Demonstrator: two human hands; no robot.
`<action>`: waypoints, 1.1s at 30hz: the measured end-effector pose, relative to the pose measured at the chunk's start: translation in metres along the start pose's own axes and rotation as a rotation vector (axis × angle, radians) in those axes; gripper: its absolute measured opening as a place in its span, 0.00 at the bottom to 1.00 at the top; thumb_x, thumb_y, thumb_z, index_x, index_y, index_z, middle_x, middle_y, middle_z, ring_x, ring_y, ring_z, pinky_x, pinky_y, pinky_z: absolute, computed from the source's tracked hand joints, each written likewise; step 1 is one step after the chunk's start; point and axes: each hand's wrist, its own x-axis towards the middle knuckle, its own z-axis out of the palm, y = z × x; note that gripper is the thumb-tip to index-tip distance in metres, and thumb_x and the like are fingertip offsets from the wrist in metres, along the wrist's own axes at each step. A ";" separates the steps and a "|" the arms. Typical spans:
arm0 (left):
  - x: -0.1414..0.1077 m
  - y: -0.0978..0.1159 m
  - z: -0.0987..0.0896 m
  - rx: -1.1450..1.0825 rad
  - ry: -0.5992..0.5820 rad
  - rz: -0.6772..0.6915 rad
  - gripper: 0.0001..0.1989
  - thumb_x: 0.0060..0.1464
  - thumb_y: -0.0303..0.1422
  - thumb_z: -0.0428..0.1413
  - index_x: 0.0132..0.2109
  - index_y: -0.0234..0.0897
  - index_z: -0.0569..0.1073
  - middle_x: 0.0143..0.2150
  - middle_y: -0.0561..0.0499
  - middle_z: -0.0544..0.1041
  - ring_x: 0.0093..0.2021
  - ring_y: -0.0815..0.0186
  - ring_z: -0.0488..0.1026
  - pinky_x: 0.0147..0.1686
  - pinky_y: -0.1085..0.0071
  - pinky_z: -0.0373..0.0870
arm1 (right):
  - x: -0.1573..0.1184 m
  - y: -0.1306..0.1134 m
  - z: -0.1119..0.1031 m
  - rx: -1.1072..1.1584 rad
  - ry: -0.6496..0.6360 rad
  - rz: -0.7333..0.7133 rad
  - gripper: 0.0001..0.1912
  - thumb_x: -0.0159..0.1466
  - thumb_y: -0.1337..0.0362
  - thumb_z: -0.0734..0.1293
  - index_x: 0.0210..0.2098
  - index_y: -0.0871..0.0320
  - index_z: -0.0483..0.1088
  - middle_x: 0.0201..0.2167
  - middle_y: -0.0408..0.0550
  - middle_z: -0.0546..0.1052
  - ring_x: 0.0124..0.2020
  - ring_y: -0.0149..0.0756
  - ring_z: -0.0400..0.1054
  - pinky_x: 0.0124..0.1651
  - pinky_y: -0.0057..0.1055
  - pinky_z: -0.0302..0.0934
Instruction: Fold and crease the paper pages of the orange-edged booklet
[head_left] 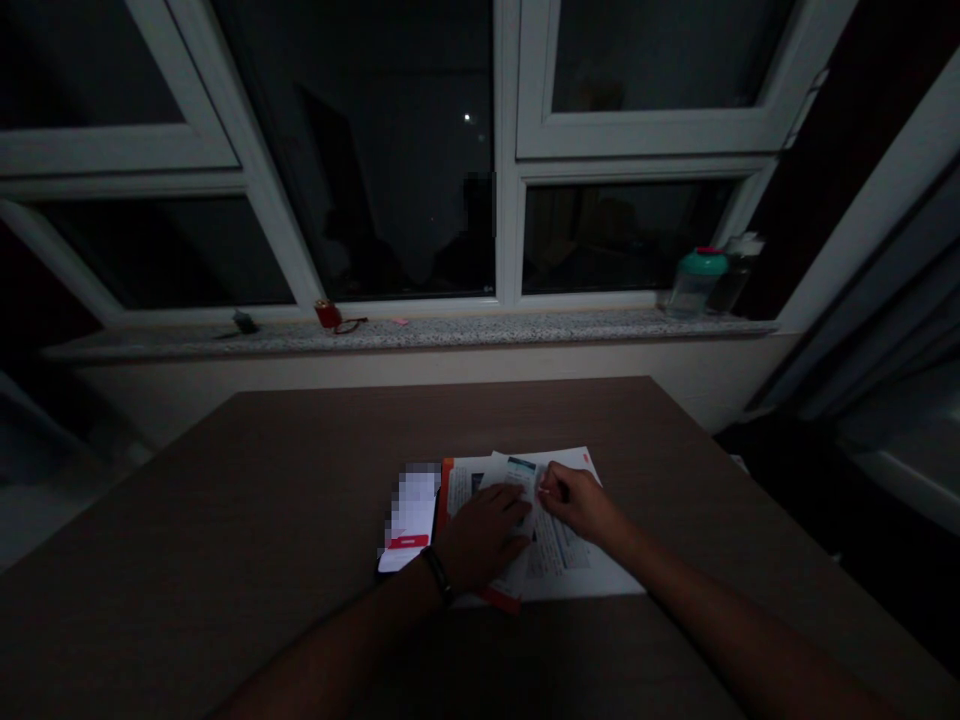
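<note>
Printed papers [562, 560] with orange parts lie on the brown table, overlapping one another. My left hand [484, 535], with a dark band at its wrist, rests flat on them with its fingers spread. Just to its right, my right hand [566, 497] is closed in a pinch over the upper part of the papers; what its fingertips hold is too small and dark to name. A lit phone [409, 530] with a red bar on its screen lies left of the papers, partly blurred out.
Beyond the table [300, 450] runs a speckled windowsill [480, 330]. On it stand a teal-lidded bottle [697, 280], a clear bottle [736, 270], a small red item [328, 313] and a small dark item [244, 321]. A grey curtain [862, 310] hangs at the right.
</note>
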 end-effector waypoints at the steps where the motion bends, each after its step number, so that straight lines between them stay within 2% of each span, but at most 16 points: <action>1: 0.000 0.000 0.000 0.007 -0.002 0.001 0.18 0.61 0.34 0.57 0.57 0.37 0.66 0.60 0.44 0.67 0.61 0.55 0.63 0.61 0.55 0.61 | 0.000 -0.001 0.000 0.008 -0.012 0.000 0.07 0.58 0.69 0.66 0.27 0.56 0.62 0.19 0.35 0.63 0.21 0.28 0.57 0.25 0.23 0.49; 9: 0.001 -0.002 0.004 0.018 0.008 0.011 0.16 0.60 0.28 0.55 0.55 0.37 0.67 0.60 0.44 0.68 0.60 0.56 0.63 0.60 0.56 0.61 | -0.013 -0.007 0.002 0.102 -0.228 -0.020 0.06 0.58 0.67 0.68 0.29 0.57 0.65 0.21 0.36 0.65 0.22 0.28 0.58 0.25 0.22 0.49; 11: 0.001 -0.003 0.004 0.013 0.009 0.011 0.17 0.61 0.29 0.54 0.56 0.38 0.66 0.60 0.45 0.68 0.60 0.56 0.63 0.60 0.55 0.61 | -0.012 -0.005 0.003 0.080 -0.165 -0.029 0.06 0.59 0.67 0.67 0.29 0.56 0.64 0.21 0.36 0.65 0.23 0.28 0.59 0.26 0.23 0.50; 14: 0.001 -0.002 0.003 0.017 -0.001 -0.007 0.20 0.61 0.31 0.54 0.59 0.39 0.64 0.62 0.44 0.66 0.62 0.55 0.62 0.61 0.54 0.61 | -0.008 0.001 0.005 0.013 0.013 -0.033 0.06 0.60 0.67 0.66 0.29 0.56 0.62 0.24 0.39 0.66 0.25 0.30 0.60 0.28 0.24 0.52; 16: 0.000 -0.002 0.003 0.026 -0.005 -0.020 0.22 0.61 0.32 0.55 0.61 0.38 0.63 0.63 0.43 0.64 0.63 0.54 0.61 0.61 0.53 0.60 | -0.005 0.003 0.005 -0.012 0.071 -0.030 0.06 0.60 0.68 0.66 0.30 0.56 0.62 0.26 0.40 0.68 0.26 0.30 0.61 0.30 0.25 0.53; 19: -0.001 0.000 0.002 0.031 -0.013 -0.027 0.23 0.60 0.33 0.56 0.61 0.38 0.62 0.64 0.43 0.63 0.64 0.53 0.59 0.61 0.53 0.60 | -0.006 0.003 0.006 -0.009 0.043 -0.030 0.07 0.59 0.68 0.67 0.30 0.56 0.62 0.27 0.40 0.69 0.26 0.30 0.62 0.29 0.25 0.53; 23: 0.000 0.002 0.001 0.043 -0.012 -0.037 0.23 0.60 0.34 0.56 0.60 0.39 0.63 0.63 0.42 0.64 0.62 0.53 0.61 0.60 0.53 0.61 | -0.011 -0.004 0.007 0.059 -0.114 -0.056 0.08 0.56 0.70 0.68 0.29 0.56 0.63 0.27 0.39 0.70 0.26 0.29 0.62 0.29 0.24 0.53; 25: 0.000 0.003 0.000 0.053 -0.011 -0.039 0.22 0.60 0.33 0.56 0.59 0.38 0.64 0.62 0.42 0.64 0.61 0.53 0.62 0.59 0.54 0.62 | -0.013 -0.007 0.008 0.069 -0.148 -0.069 0.08 0.55 0.71 0.68 0.30 0.56 0.63 0.27 0.39 0.71 0.26 0.29 0.62 0.29 0.24 0.54; 33: -0.001 0.000 0.001 0.078 -0.013 -0.038 0.25 0.61 0.30 0.52 0.63 0.38 0.60 0.63 0.41 0.63 0.62 0.53 0.61 0.61 0.53 0.60 | -0.001 0.003 0.006 -0.032 0.066 0.002 0.07 0.57 0.70 0.67 0.30 0.56 0.62 0.26 0.40 0.70 0.24 0.29 0.61 0.28 0.25 0.53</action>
